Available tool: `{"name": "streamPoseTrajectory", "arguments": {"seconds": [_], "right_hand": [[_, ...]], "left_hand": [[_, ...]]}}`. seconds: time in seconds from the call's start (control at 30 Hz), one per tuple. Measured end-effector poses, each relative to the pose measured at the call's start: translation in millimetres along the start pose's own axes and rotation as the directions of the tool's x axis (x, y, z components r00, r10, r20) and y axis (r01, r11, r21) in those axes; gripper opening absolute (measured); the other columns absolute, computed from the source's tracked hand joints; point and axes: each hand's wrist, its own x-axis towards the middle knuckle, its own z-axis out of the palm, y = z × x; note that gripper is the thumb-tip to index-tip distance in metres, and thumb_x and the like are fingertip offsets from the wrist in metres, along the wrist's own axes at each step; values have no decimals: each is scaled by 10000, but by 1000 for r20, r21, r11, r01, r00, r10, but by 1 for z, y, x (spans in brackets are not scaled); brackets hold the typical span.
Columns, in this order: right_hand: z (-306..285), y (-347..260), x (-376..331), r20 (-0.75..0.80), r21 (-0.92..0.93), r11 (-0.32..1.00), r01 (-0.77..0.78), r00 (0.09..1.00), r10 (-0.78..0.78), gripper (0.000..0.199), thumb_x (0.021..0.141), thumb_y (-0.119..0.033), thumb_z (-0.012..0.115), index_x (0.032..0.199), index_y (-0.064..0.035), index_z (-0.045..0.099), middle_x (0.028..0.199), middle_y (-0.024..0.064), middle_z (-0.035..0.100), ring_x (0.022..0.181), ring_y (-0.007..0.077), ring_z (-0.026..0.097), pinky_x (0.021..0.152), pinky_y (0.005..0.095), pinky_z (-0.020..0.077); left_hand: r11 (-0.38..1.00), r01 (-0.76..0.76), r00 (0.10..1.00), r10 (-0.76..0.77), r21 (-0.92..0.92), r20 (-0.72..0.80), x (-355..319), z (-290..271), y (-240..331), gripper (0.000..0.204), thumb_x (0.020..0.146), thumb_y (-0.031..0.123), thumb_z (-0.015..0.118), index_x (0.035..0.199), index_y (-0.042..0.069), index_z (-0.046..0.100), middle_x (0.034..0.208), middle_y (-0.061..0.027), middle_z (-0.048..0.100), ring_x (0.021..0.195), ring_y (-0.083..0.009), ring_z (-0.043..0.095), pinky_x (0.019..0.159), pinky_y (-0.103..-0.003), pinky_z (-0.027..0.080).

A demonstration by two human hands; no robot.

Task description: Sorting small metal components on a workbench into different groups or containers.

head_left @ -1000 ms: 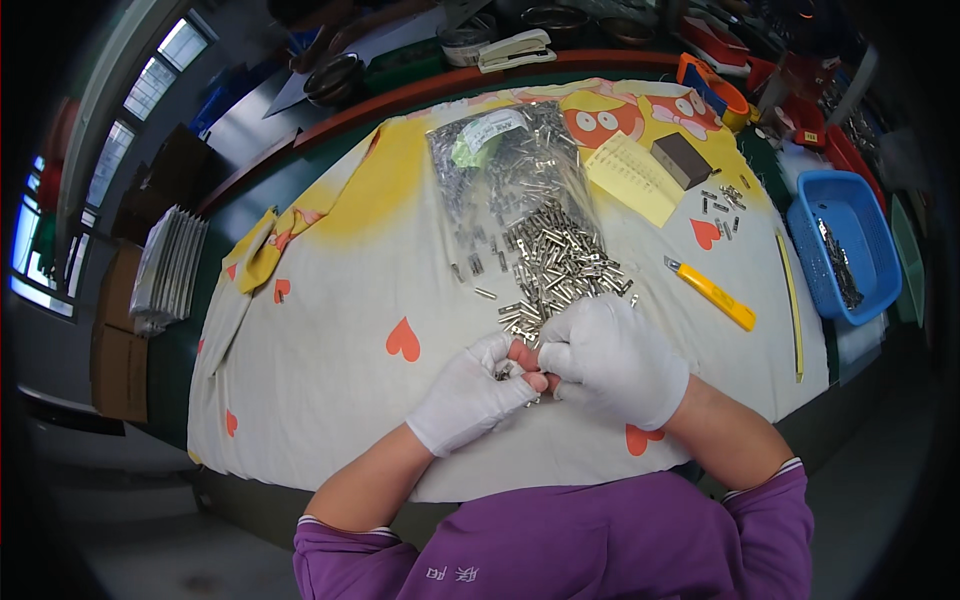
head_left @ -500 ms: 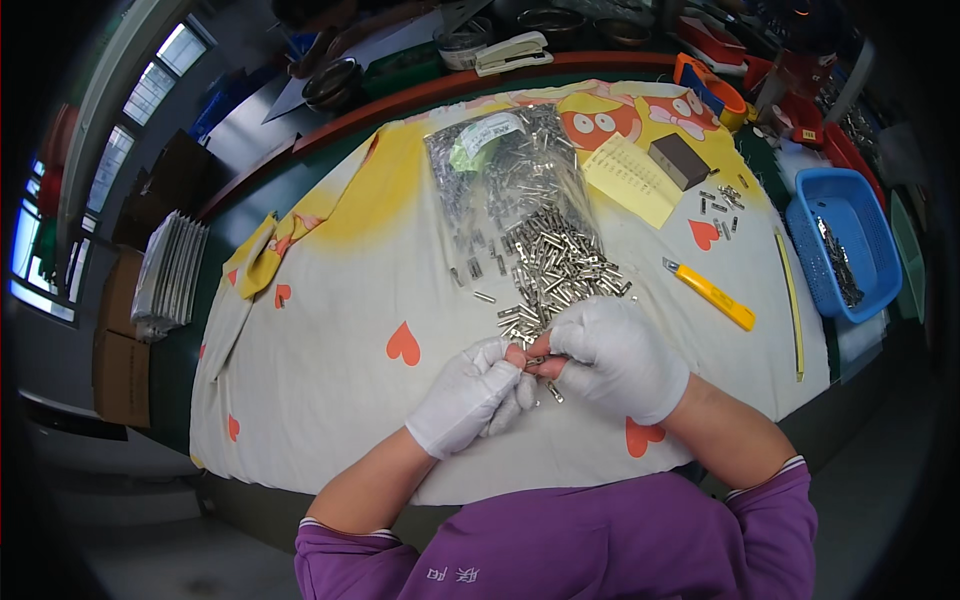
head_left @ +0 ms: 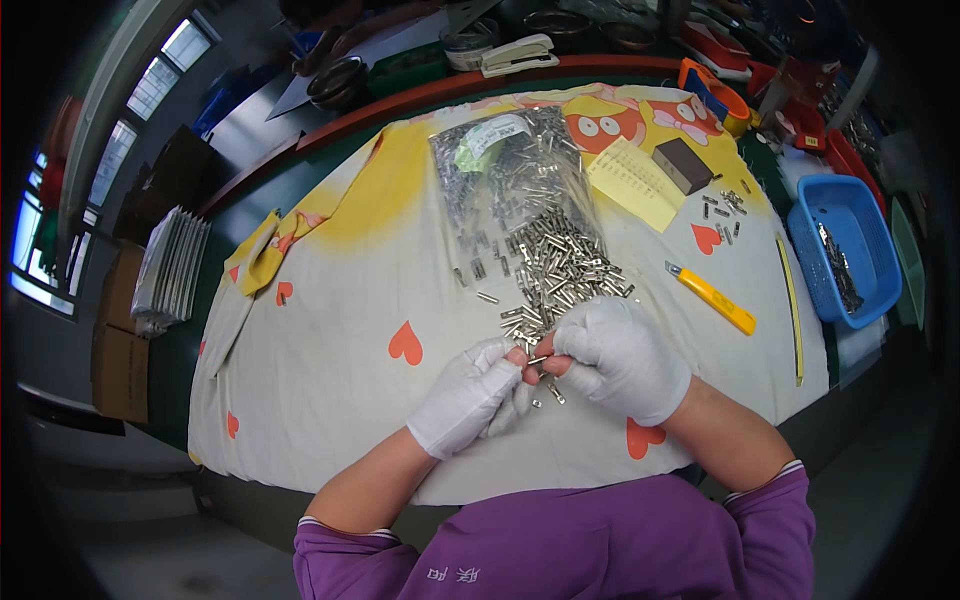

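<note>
Left hand (head_left: pixel 465 400) and right hand (head_left: pixel 630 365) pinch a metal fitting (head_left: pixel 538 361) toward the desk's (head_left: pixel 176 372) near edge, probably light, stiff, slick, so grab its ends.

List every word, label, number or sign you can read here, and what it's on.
Purple shirt: two pale characters on the front, not copied out here.
White label on the clear bag: print too small to read.
Yellow paper: rows of marks, too small to read.
Pale tag on a red bin: too small to read.
</note>
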Motion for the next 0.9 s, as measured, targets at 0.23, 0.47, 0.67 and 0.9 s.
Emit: {"name": "streamPoseTrajectory", "arguments": {"seconds": [0.23, 0.47, 0.67, 0.9], "right_hand": [[-3, -7, 4, -34, -31, 999, 19, 999, -20, 85, 726, -167, 632, 753, -87, 626, 719, 78, 600, 682, 287, 575, 603, 393, 457], [-2, -7, 3, 4, -101, 992, 74, 997, -74, 61, 697, -138, 642, 736, -95, 624, 668, 67, 578, 637, 282, 568, 562, 400, 446], [1, -3, 2, 2, -109, 993, 41, 999, -41, 65, 672, -123, 639, 687, -86, 587, 666, 69, 556, 665, 273, 567, 568, 396, 443], [3, -6, 1, 194, -317, 947, 57, 981, 6, 73, 702, -145, 602, 665, -91, 568, 712, 74, 525, 690, 265, 551, 584, 391, 417]], "left_hand": [[1000, -6, 1000, 6, 28, 8, 0, -1, -2, 315, 950, 330, 432, 804, 74, 542, 572, 3, 502, 399, -55, 379, 376, -200, 287], [997, -53, 996, 56, -52, 69, 0, 3, 0, 374, 943, 386, 432, 971, 34, 555, 666, -23, 542, 393, -60, 352, 365, -192, 261], [977, -151, 989, 150, -151, -13, 6, -3, -7, 284, 937, 358, 462, 856, 87, 492, 670, -18, 495, 417, -59, 320, 394, -200, 241], [957, -151, 988, 151, -247, -16, 8, -6, -9, 198, 935, 269, 482, 856, 90, 456, 661, -5, 454, 435, -56, 311, 405, -208, 241]]}}
